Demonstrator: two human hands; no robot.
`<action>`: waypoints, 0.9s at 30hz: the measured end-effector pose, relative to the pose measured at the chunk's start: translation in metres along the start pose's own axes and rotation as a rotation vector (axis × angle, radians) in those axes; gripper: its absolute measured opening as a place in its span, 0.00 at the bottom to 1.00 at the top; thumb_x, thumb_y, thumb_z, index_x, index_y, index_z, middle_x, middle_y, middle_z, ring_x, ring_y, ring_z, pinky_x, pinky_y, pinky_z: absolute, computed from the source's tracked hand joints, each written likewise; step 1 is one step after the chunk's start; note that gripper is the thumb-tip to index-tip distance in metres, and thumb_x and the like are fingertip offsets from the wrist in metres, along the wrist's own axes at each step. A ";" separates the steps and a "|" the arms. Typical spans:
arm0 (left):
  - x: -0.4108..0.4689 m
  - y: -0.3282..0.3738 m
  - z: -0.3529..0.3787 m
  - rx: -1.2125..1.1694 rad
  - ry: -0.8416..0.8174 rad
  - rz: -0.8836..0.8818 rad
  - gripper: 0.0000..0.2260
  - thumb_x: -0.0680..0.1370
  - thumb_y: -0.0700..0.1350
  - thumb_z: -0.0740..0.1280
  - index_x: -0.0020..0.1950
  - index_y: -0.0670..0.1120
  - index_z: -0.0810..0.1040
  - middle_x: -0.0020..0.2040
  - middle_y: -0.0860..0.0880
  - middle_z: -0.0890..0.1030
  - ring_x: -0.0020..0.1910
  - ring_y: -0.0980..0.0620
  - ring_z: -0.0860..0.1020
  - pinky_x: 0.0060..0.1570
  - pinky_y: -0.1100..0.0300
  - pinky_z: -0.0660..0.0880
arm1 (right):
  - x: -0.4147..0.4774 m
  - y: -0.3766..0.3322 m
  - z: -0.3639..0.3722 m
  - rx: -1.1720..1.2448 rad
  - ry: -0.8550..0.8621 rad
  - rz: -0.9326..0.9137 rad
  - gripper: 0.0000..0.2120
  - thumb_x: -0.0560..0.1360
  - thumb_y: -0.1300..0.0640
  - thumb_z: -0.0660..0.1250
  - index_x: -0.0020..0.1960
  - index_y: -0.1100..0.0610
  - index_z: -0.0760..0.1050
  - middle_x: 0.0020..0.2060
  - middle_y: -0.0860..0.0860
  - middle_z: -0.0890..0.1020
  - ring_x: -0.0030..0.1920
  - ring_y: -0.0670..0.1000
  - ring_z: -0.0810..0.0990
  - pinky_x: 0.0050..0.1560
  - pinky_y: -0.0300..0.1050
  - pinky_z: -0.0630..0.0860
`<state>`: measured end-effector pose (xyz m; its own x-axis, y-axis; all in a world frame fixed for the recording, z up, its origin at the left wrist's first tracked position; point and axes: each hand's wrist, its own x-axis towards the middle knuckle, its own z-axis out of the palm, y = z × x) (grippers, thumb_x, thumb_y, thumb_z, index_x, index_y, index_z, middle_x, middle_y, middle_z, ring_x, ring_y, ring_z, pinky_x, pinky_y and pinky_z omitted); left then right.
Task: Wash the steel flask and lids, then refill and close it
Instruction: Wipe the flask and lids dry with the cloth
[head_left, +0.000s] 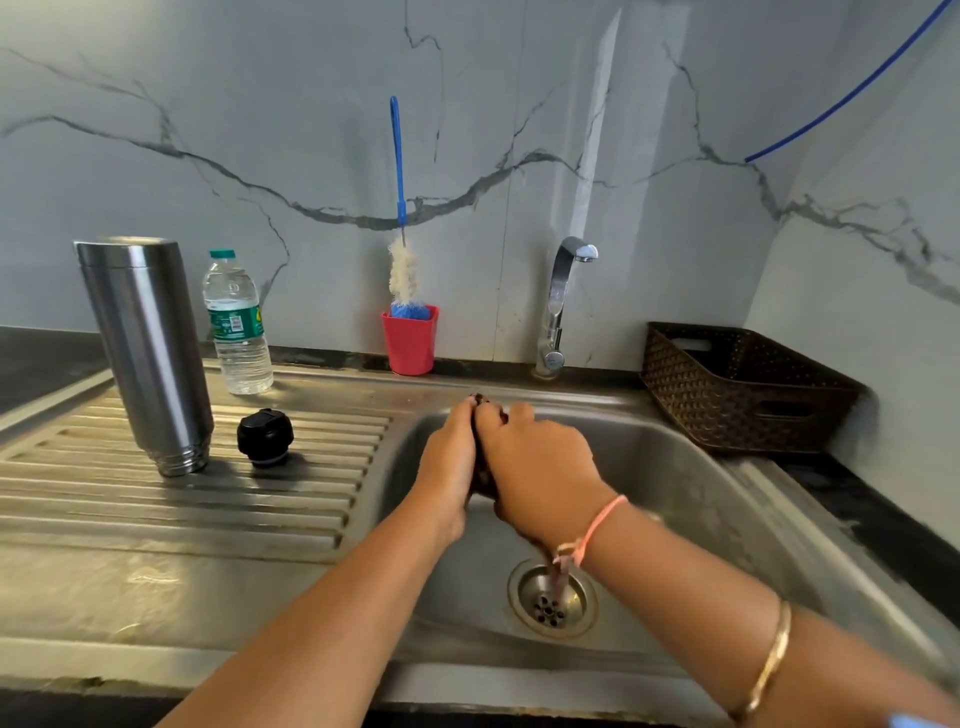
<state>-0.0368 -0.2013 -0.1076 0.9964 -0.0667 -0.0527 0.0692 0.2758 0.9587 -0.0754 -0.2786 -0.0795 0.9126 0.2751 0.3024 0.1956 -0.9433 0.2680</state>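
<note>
You have a silver flask (145, 353), a black lid (265, 435), a bottle (236, 322) with green cap and label, a red cup (410, 340), a blue-handled, white-bristled brush (399, 166), a brown woven-patterned basket (743, 389) and a pale, grey-veined wall (208, 104). Your left hand (449, 457) and right hand (540, 467) hold a dark cap (480, 400).

Dark bench (31, 364), steel ribbed drainboard (208, 499) set in. On drainboard: steel flask (145, 343) inverted, mouth down; black lid (265, 435) just beside; water bottle (236, 327) behind, upright. At wall: red cup (410, 340) holding bottle brush (402, 270). Right side: brown basket (743, 395).

Grey marble-look wall (260, 78) w/ dark veins, corner at rt; black countertop (36, 364); bright glare streak above steel tap (558, 306).
</note>
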 end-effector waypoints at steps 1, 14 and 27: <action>0.000 -0.001 -0.002 0.019 0.025 0.030 0.21 0.78 0.61 0.58 0.41 0.47 0.80 0.41 0.45 0.81 0.40 0.50 0.78 0.42 0.57 0.74 | 0.006 0.004 0.000 0.048 -0.018 -0.010 0.33 0.70 0.55 0.71 0.69 0.59 0.58 0.56 0.58 0.75 0.51 0.60 0.79 0.40 0.49 0.72; 0.002 -0.002 -0.001 0.110 -0.029 0.122 0.14 0.80 0.51 0.60 0.53 0.46 0.82 0.49 0.46 0.84 0.54 0.49 0.79 0.59 0.53 0.72 | 0.013 0.028 0.010 0.150 0.024 -0.029 0.39 0.66 0.52 0.74 0.69 0.54 0.57 0.54 0.54 0.77 0.51 0.58 0.79 0.47 0.51 0.77; -0.007 0.011 -0.002 -0.585 -0.080 -0.126 0.18 0.82 0.53 0.55 0.53 0.42 0.80 0.47 0.42 0.84 0.52 0.44 0.80 0.59 0.49 0.74 | 0.016 0.011 0.019 0.374 0.233 -0.054 0.27 0.79 0.49 0.56 0.77 0.50 0.53 0.74 0.52 0.59 0.73 0.57 0.57 0.71 0.52 0.60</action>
<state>-0.0434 -0.1959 -0.0977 0.9735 -0.1990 -0.1128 0.2248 0.7416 0.6321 -0.0517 -0.2881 -0.0895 0.8005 0.3198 0.5068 0.3963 -0.9169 -0.0475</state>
